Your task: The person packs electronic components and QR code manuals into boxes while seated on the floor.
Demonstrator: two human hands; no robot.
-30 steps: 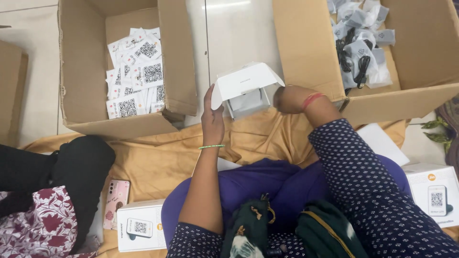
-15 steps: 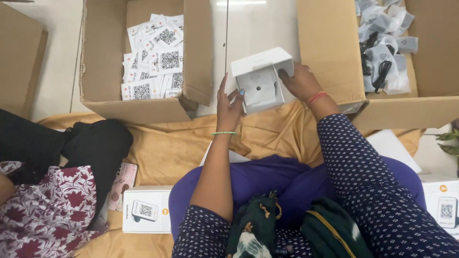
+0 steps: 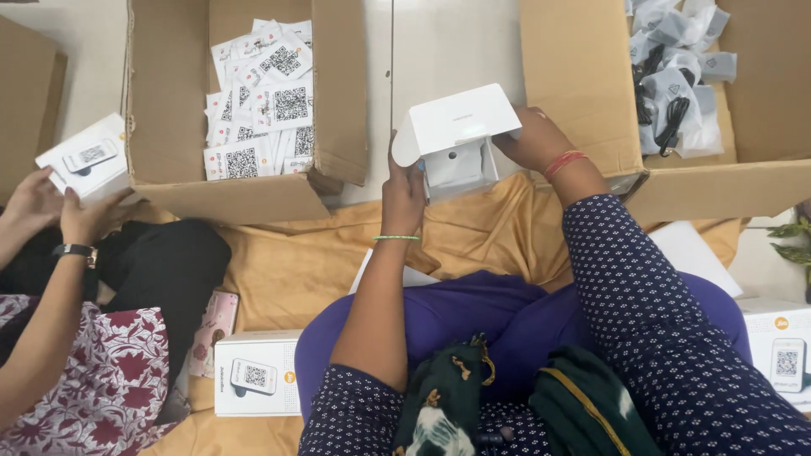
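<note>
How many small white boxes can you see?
4: an open one in the person's two hands, one in a co-worker's hands at far left, one on the yellow cloth, and one at the right edge. Others may be hidden.

- White box (image 3: 456, 135), upper middle: smooth matt card (lid slightly sheeny).
- Cartons (image 3: 329, 101), along the top: rough brown cardboard.
- Sheet (image 3: 296, 262), centre: soft creased mustard cloth.

The single head camera looks steeply down from close above the seated person's lap, facing forward over the floor (image 3: 448, 51) toward two cardboard cartons (image 3: 338, 101).
</note>
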